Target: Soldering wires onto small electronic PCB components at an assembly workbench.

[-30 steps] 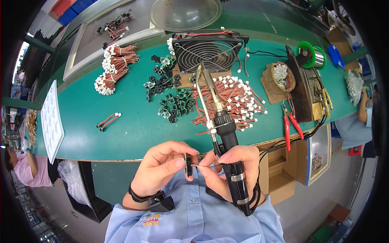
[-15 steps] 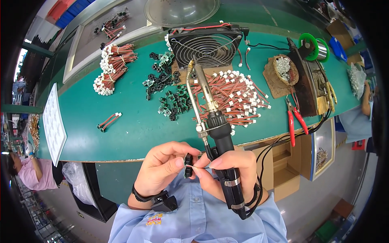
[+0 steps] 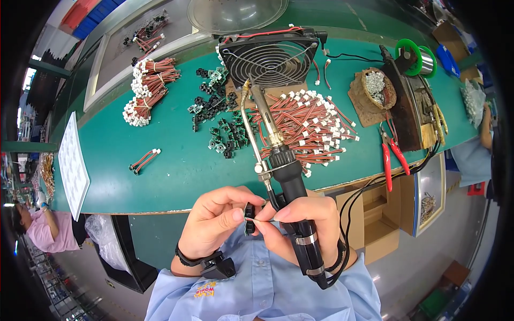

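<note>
Low in the frame's middle, both hands meet. The left hand (image 3: 217, 222) pinches a small black plastic part (image 3: 249, 216) between thumb and fingertips. The right hand (image 3: 305, 224) is wrapped around the black handle of a soldering iron (image 3: 284, 176), its brass barrel pointing up, while its fingertips grip a thin wire (image 3: 265, 220) at the part. Above, on the smooth green desk (image 3: 176, 160), lies a loose heap of red wires (image 3: 313, 125) with white plugs.

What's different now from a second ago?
Little. Both hands have drawn slightly closer together. The left hand still pinches the small black part, and the right hand still grips the soldering iron, tip pointing away over the green bench. The wire pile is unmoved.
</note>
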The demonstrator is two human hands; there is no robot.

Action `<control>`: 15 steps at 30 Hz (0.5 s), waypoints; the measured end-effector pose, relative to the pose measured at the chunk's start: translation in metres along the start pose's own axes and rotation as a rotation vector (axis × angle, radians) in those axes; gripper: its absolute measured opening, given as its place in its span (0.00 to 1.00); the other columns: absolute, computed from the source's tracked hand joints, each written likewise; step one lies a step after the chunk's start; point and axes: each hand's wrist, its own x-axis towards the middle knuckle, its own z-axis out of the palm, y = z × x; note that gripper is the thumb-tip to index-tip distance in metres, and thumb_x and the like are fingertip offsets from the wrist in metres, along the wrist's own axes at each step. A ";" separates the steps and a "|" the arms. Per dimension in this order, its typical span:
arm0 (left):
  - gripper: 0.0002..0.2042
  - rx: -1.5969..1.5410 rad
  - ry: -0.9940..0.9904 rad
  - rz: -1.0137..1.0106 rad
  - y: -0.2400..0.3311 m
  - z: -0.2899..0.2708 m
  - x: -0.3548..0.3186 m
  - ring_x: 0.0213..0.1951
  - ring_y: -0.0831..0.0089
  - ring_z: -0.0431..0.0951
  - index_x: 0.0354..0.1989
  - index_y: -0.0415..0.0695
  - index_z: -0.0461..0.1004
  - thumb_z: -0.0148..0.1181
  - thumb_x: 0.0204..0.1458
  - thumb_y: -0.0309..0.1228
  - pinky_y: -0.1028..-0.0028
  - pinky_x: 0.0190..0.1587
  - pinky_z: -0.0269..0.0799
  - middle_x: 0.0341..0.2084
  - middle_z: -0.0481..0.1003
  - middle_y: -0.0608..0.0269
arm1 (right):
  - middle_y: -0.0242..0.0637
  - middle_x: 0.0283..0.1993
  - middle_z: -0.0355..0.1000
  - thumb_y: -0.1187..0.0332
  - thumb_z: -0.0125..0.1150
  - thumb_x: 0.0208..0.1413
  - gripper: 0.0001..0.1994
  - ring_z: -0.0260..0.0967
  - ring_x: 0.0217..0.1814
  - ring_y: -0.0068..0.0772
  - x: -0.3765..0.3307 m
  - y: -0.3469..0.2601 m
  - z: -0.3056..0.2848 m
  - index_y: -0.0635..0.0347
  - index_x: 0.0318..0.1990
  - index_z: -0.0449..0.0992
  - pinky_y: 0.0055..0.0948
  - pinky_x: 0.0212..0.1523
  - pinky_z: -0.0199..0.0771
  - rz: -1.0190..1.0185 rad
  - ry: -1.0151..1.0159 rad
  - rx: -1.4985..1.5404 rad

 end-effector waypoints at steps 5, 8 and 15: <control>0.12 0.042 -0.002 0.033 0.000 -0.001 0.000 0.42 0.70 0.70 0.43 0.33 0.70 0.54 0.54 0.29 0.71 0.46 0.64 0.39 0.71 0.55 | 0.45 0.32 0.71 0.85 0.62 0.42 0.23 0.74 0.31 0.32 0.004 -0.005 -0.005 0.59 0.42 0.57 0.25 0.29 0.74 0.031 -0.120 -0.052; 0.12 0.047 -0.018 0.044 0.000 -0.002 0.000 0.42 0.70 0.70 0.43 0.34 0.70 0.54 0.53 0.28 0.71 0.46 0.64 0.38 0.71 0.55 | 0.44 0.31 0.72 0.85 0.63 0.42 0.23 0.74 0.31 0.31 0.004 -0.008 -0.006 0.59 0.42 0.58 0.24 0.29 0.73 0.059 -0.103 -0.056; 0.10 0.089 -0.049 0.036 0.008 -0.003 0.001 0.41 0.70 0.71 0.42 0.33 0.71 0.54 0.52 0.25 0.73 0.45 0.65 0.38 0.71 0.54 | 0.42 0.30 0.72 0.84 0.65 0.41 0.22 0.74 0.32 0.30 0.007 -0.009 -0.013 0.61 0.40 0.60 0.23 0.29 0.73 0.080 -0.145 -0.124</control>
